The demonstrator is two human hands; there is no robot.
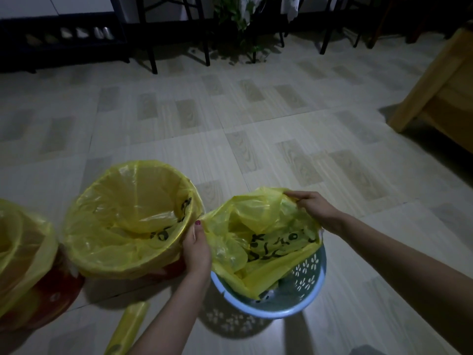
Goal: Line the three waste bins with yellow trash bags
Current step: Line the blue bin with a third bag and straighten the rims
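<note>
Dim light fell on a pale tiled floor (256,119); dark chair legs (151,57), a plant (240,19) and a wooden cabinet (440,85) stood behind.

Both hands, left (196,248) and right (316,208), pinching a yellow bag (258,226) over the blue bin (289,307).

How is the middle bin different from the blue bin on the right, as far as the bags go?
The middle bin has its yellow bag folded down over the whole rim; the blue bin has its near rim bare, its bag bunched loosely above the opening. No hand holds the middle bin's bag; the left hand and right hand grip the blue bin's bag by its edges. Both bags are yellow with dark print.
</note>
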